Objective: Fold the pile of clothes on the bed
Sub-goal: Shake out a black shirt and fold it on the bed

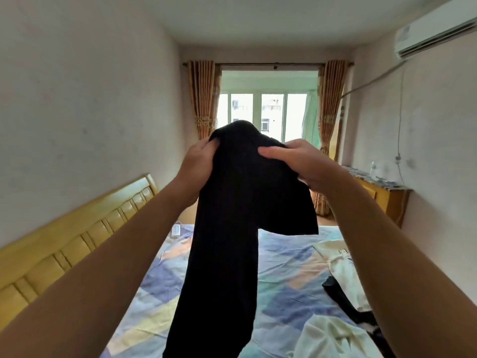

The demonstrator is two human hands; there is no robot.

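A yellow wooden headboard (74, 236) runs along the left wall, at the edge of the bed (286, 288), which is covered with a sheet patterned in blue, yellow and pale orange patches. A small white object (176, 230) lies on the sheet near the far left corner; what it is cannot be told.

The left hand (198, 161) is raised in front of the camera, its fingers curled round the upper left edge of a black garment (232, 215). The garment is held up in the air above the bed, bunched at the top between the 2 hands, with 1 long part hanging straight down toward the sheet and a shorter flap drooping to the right. The right hand (296, 161) grips the top right of the same garment, thumb lying across the front of the cloth and fingers tucked behind it.

Behind the hands is a window (268, 112) with orange curtains (204, 99) drawn to each side. On the right part of the bed lie more clothes: a cream garment with dark lettering (343, 267), a dark piece (343, 295) just beside it, and a pale crumpled piece (327, 337) nearest the camera. Against the right wall stands a yellow cabinet (387, 200), and an air conditioner (436, 29) is mounted high above it.
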